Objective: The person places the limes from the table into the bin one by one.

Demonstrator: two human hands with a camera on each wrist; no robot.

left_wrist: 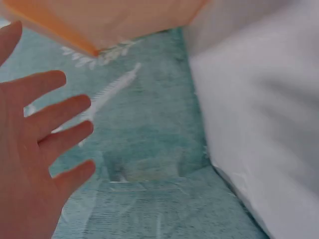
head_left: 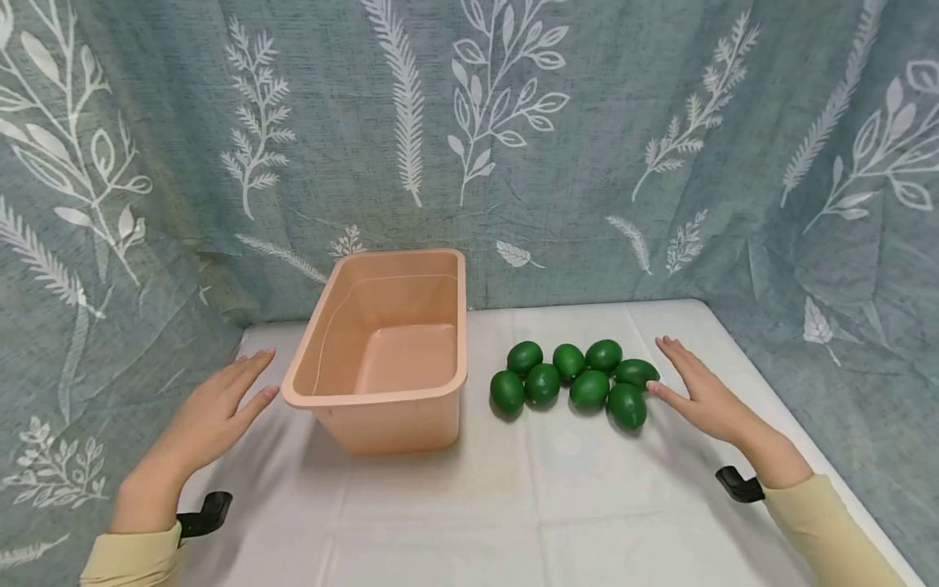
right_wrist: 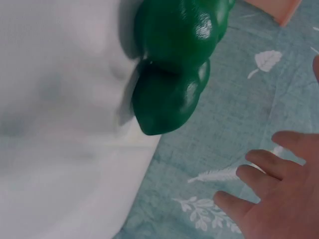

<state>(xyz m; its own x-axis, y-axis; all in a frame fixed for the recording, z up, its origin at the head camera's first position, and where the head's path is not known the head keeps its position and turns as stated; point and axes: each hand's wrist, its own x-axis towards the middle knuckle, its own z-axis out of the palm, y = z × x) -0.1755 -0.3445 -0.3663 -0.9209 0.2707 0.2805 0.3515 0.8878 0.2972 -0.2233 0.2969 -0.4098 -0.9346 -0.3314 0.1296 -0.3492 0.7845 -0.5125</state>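
A peach-coloured plastic tub (head_left: pixel 396 425) stands upright on the table, its inside bare. My left hand (head_left: pixel 209 420) is held just left of the tub's near corner, fingers extended and holding nothing. In the left wrist view its spread fingers (left_wrist: pixel 65 109) show below the tub's side. To the right of the tub lie several glossy dark-green, lime-like fruits (head_left: pixel 589 390), bunched in two rough rows. My right hand (head_left: pixel 707 403) hovers at the right end of this group, thumb beside the rightmost fruits, fingers straight with nothing in them. One pointed fruit (right_wrist: pixel 167 99) shows close in the right wrist view.
A white cloth covers the table (head_left: pixel 469 522). Behind and at both sides hangs a blue-green curtain (head_left: pixel 528 212) with white leaf patterns, close to the table's back edge. Black straps (head_left: pixel 208 514) sit at both wrists, by the yellow sleeves.
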